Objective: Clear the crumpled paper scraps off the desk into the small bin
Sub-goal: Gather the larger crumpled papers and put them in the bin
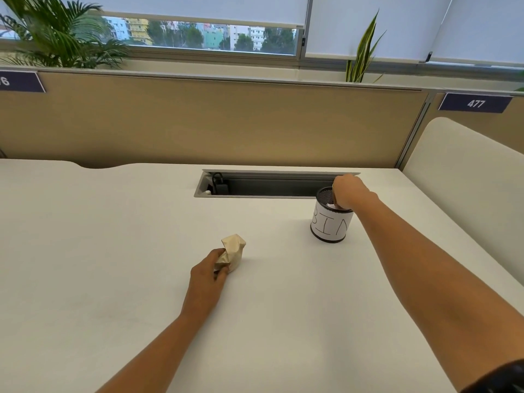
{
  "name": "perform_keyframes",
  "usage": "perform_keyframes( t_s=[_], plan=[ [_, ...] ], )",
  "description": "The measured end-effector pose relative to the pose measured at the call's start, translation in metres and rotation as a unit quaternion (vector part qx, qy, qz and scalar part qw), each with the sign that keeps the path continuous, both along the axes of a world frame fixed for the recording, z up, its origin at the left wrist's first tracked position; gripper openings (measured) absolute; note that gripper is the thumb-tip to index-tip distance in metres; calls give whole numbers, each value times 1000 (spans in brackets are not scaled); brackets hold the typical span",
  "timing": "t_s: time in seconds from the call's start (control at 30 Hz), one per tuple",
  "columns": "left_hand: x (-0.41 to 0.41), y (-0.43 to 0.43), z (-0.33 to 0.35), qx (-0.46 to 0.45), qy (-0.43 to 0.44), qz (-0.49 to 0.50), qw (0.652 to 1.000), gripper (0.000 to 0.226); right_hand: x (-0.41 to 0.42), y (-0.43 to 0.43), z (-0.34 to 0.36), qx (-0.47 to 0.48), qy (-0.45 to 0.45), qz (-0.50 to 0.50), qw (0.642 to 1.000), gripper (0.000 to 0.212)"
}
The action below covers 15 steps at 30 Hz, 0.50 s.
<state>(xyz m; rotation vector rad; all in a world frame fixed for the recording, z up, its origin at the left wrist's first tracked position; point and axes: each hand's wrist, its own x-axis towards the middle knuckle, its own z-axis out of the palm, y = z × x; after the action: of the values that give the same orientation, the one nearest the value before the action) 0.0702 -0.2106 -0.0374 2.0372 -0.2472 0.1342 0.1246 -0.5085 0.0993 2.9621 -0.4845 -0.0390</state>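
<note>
A crumpled beige paper scrap (235,249) lies on the white desk (113,251) near the middle, and my left hand (208,272) grips its near end. The small bin (330,225), a black mesh cup with a white label reading BIN, stands to the right. My right hand (347,191) hovers over the bin's mouth with its fingers pointing down into it. A sliver of white paper (331,205) shows just under those fingers inside the rim; whether the fingers still pinch it is hidden.
An open cable tray (255,187) with a black plug is sunk into the desk behind the bin. A tan partition (212,123) closes the far edge, and a white divider (467,180) stands on the right. Plants sit beyond the partition.
</note>
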Motion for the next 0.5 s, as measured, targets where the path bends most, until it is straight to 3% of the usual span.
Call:
perform_keyframes(
  t_s=[0.5],
  plan=[
    [0, -1, 1, 10, -7, 0, 1000, 29, 8, -4, -15, 25, -27, -20, 999, 27]
  ],
)
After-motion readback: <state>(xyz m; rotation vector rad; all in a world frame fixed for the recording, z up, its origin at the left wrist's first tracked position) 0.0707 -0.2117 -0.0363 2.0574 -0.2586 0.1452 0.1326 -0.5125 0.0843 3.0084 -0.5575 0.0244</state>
